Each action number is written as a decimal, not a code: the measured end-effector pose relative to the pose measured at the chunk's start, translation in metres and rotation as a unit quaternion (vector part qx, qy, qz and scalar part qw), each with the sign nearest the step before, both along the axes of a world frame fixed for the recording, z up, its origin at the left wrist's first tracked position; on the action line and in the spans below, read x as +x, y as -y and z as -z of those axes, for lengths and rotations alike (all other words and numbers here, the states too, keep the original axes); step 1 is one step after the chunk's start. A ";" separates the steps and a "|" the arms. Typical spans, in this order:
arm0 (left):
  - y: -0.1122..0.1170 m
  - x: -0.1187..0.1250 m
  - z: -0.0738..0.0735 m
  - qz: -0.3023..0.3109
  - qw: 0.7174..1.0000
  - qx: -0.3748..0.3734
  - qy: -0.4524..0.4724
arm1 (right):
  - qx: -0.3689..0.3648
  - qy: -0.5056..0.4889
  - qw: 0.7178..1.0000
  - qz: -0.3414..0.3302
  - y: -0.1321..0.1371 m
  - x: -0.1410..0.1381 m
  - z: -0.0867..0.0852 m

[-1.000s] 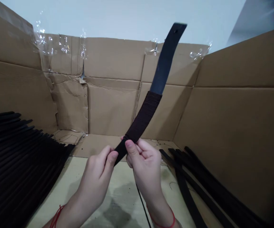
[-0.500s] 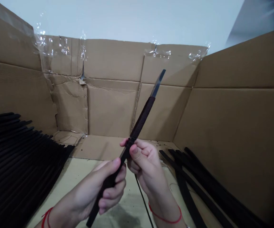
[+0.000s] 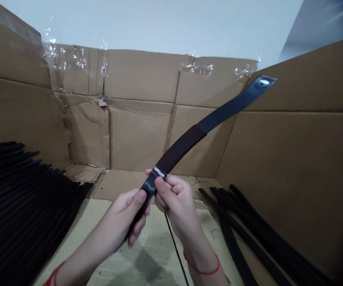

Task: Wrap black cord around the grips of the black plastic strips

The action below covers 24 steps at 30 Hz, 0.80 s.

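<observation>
A long, flat, slightly curved black strip (image 3: 226,111) slants up to the right between my hands. Its far end is shiny with a small hole. Dark brown cord wrapping (image 3: 182,147) is wound in tight turns around its middle. My left hand (image 3: 131,214) is closed around the lower part, thumb on top. Just below the wrapping, my right hand (image 3: 174,202) pinches the strip with its thumb by a pale, shiny band (image 3: 159,171). From beneath the right hand a thin dark cord (image 3: 176,246) runs down out of view; whether the fingers hold it is hidden.
Many similar black strips (image 3: 25,206) lie in a row at the left. Several more strips (image 3: 257,234) lie at the right. Taped cardboard walls (image 3: 141,135) enclose the pale work surface (image 3: 106,222) at the back and sides.
The strip has turned from edge-on to show its broad face, and its far end has swung right. Both hands have shifted slightly left, still holding it.
</observation>
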<state>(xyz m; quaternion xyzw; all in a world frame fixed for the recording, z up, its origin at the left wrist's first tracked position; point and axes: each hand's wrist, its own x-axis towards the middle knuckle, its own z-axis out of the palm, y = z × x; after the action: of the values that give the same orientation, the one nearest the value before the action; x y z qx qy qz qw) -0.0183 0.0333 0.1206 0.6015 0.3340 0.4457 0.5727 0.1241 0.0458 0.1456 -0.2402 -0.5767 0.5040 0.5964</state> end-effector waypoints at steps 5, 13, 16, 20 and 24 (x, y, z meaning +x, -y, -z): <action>0.007 0.008 0.006 0.016 1.000 0.009 -0.024 | -0.001 -0.021 0.998 0.051 0.008 -0.004 -0.003; 0.004 -0.002 0.004 0.092 0.992 0.057 -0.058 | 0.003 -0.021 0.999 0.042 0.012 -0.004 -0.004; 0.004 0.002 0.004 -0.071 0.985 0.136 -0.075 | 0.025 -0.027 0.994 0.107 0.011 -0.004 -0.004; 0.008 0.005 0.006 0.020 0.998 0.030 -0.042 | -0.014 0.011 0.997 -0.073 0.013 0.004 -0.007; 0.008 0.002 0.007 0.008 0.996 0.062 -0.063 | -0.008 0.003 1.000 0.009 0.013 0.005 -0.008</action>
<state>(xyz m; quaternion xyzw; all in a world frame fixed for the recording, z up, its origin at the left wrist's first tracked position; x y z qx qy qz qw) -0.0166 0.0249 0.1140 0.6652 0.3361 0.4224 0.5159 0.1291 0.0329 0.1532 -0.2511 -0.5723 0.5027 0.5973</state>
